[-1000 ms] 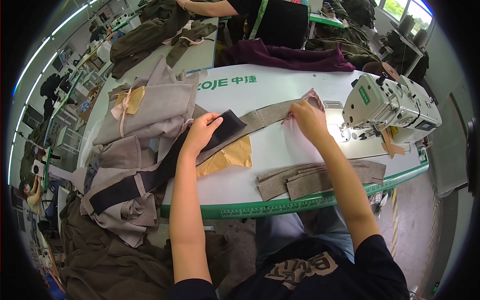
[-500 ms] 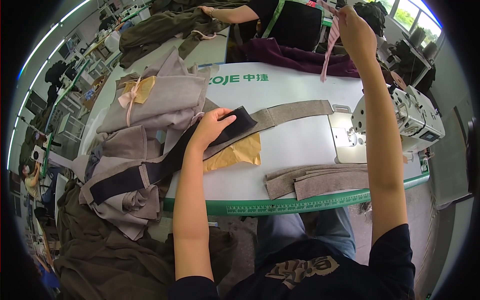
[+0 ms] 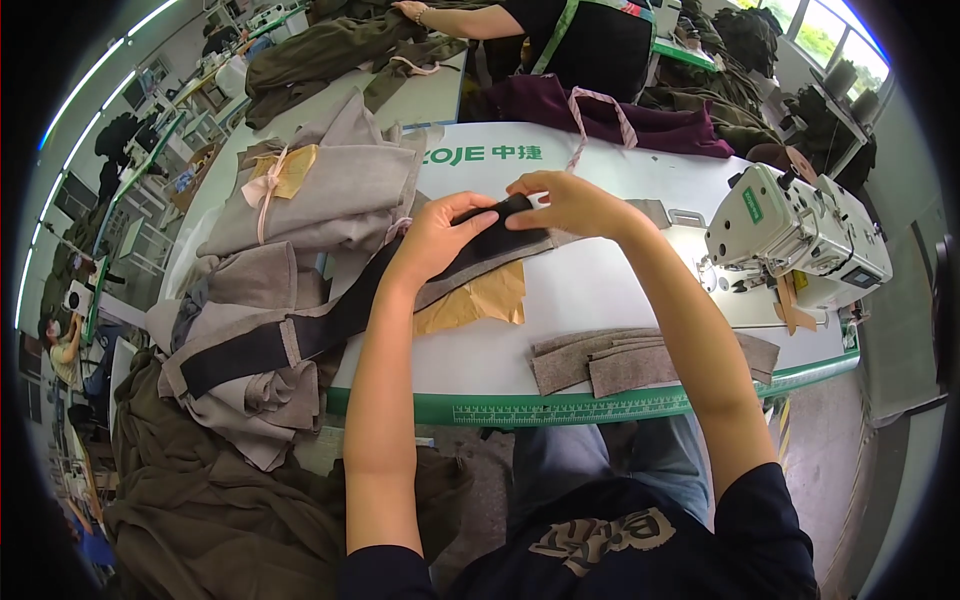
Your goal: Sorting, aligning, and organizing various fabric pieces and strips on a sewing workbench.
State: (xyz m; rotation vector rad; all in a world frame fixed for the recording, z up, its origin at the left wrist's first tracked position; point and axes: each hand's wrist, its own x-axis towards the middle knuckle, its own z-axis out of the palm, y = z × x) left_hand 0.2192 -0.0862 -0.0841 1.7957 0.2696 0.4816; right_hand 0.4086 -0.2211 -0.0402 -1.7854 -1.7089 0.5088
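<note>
A long grey-brown fabric strip (image 3: pixel 340 322), faced with black along much of its length, runs from the grey cloth pile up to my hands. My left hand (image 3: pixel 440 240) is closed on it near its far end, thumb on top. My right hand (image 3: pixel 575 205) is at that end, thumb and fingers pinched on the black edge; part of the grip is hidden. A plain grey-brown band (image 3: pixel 652 212) shows beyond my right wrist. Brown paper (image 3: pixel 480 300) lies beneath the strip. A pink striped tape (image 3: pixel 578 125) hangs over the purple cloth (image 3: pixel 660 125) onto the table.
A white sewing machine (image 3: pixel 790 230) stands at the right. Several loose strips (image 3: pixel 640 362) lie by the green table edge (image 3: pixel 570 408). Tied grey cloth (image 3: pixel 350 190) is piled left, dark brown cloth (image 3: pixel 190 480) below it. A co-worker's arm (image 3: pixel 465 22) rests on fabric across the table.
My right hand has come down from the upper right to the strip's end and let go of the pink striped tape. My left hand has barely moved.
</note>
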